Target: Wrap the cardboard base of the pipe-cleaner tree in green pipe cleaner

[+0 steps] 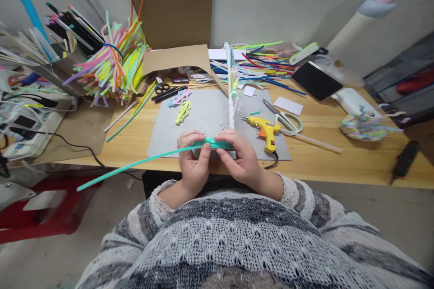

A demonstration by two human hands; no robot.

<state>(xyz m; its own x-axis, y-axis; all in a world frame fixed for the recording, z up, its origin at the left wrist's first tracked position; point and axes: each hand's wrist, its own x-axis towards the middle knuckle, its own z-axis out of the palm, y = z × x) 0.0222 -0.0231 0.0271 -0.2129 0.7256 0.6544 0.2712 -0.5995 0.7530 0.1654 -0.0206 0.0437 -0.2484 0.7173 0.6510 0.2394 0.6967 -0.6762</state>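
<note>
A teal pipe cleaner (142, 161) is pinched between my two hands at the front edge of the table. My left hand (193, 159) closes on it with thumb and fingers, and a long straight tail sticks out to the left. My right hand (242, 157) grips the other end, where the teal lies in several side-by-side lengths. What lies under those lengths is mostly hidden by my fingers. Just beyond, a white-wrapped stem (231, 104) rises with small pastel pieces on it. Yellow (183, 112) and pink-purple (181, 97) zigzag pieces lie on the grey cutting mat (203, 108).
To the right are a yellow glue gun (266, 132), scissors (288, 122), a phone (318, 80) and a pastel fuzzy bundle (364, 125). A large bunch of pipe cleaners (113, 61) stands at left, near a power strip (29, 128). Loose pipe cleaners (257, 65) lie along the back.
</note>
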